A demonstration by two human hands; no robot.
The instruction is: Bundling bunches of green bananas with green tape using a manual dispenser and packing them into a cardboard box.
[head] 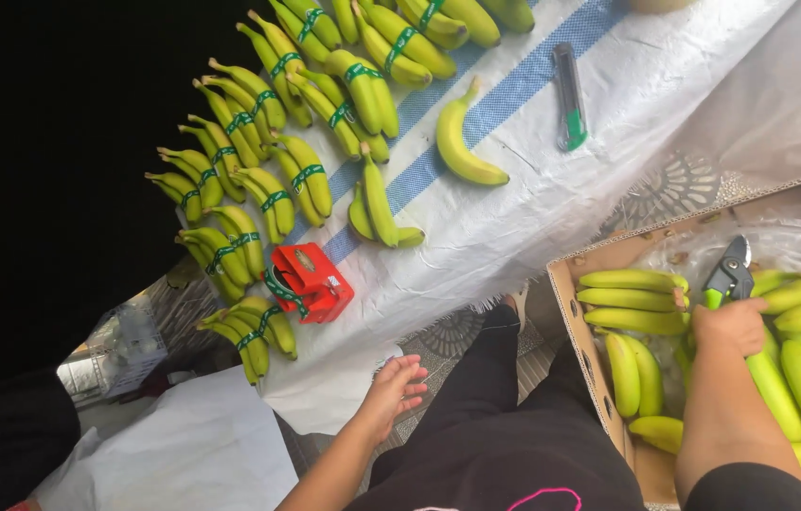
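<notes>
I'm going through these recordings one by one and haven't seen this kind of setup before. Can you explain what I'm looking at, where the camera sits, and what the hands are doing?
There is no machine here: a person works with two bare hands, and the single picture comes from a camera worn on their head, looking down over their lap.

The right hand grips green-handled pruning shears over a cardboard box of loose green bananas. The left hand is empty, fingers spread, near the edge of a white cloth with blue stripes.

On that cloth lie many small banana bunches, each bound with green tape, one single banana, a red tape dispenser and a utility knife with a green end.
</notes>
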